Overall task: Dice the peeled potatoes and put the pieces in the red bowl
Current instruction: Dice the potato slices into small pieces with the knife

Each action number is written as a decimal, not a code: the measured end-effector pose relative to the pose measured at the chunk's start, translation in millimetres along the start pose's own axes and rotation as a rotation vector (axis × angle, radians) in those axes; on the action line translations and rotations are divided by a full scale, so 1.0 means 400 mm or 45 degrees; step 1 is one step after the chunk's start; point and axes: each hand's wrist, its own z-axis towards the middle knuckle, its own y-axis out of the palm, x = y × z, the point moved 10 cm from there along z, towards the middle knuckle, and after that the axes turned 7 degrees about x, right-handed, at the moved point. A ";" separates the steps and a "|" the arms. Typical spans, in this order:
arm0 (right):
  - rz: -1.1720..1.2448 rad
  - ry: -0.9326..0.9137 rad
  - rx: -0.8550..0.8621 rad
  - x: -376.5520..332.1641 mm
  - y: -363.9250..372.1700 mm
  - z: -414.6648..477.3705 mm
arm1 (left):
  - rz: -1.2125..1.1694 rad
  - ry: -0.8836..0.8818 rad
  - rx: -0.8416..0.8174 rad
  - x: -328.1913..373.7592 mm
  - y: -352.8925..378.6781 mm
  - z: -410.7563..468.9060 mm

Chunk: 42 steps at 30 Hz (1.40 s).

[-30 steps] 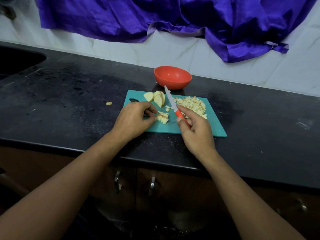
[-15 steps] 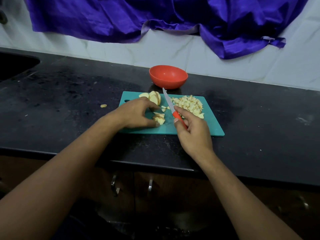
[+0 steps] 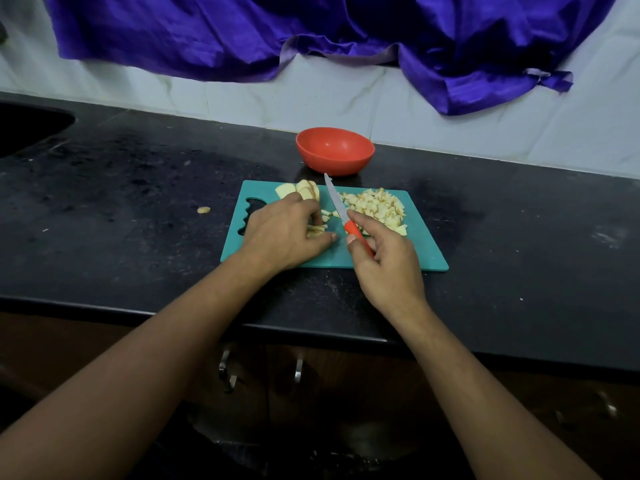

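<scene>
A teal cutting board (image 3: 408, 261) lies on the black counter. A heap of diced potato (image 3: 375, 206) sits on its right half, and larger potato slices (image 3: 303, 190) lie at its back left. My left hand (image 3: 280, 233) curls over a few small potato pieces (image 3: 317, 231) near the board's middle, holding them between fingers and thumb. My right hand (image 3: 388, 268) grips a knife (image 3: 336, 199) by its orange handle, blade pointing away toward the red bowl (image 3: 335, 150). The bowl stands just behind the board and looks empty.
One stray potato bit (image 3: 203, 209) lies on the counter left of the board. A dark sink (image 3: 20, 129) is at the far left. A purple cloth (image 3: 311, 32) hangs on the tiled wall behind. Cabinet handles (image 3: 227, 372) show below the counter edge.
My left hand has closed further over the small pieces, hiding most of them. The knife has stayed near the same spot between the two potato groups. The camera moved slightly.
</scene>
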 end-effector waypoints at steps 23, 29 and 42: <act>0.069 0.019 0.008 0.006 -0.002 0.002 | 0.145 -0.261 0.064 0.000 0.012 0.023; 0.058 0.039 0.005 0.008 -0.004 0.002 | -0.217 -0.172 -0.019 -0.040 0.017 0.014; -0.010 0.044 -0.008 0.006 -0.002 -0.002 | -0.621 -0.034 -0.241 -0.080 0.018 -0.007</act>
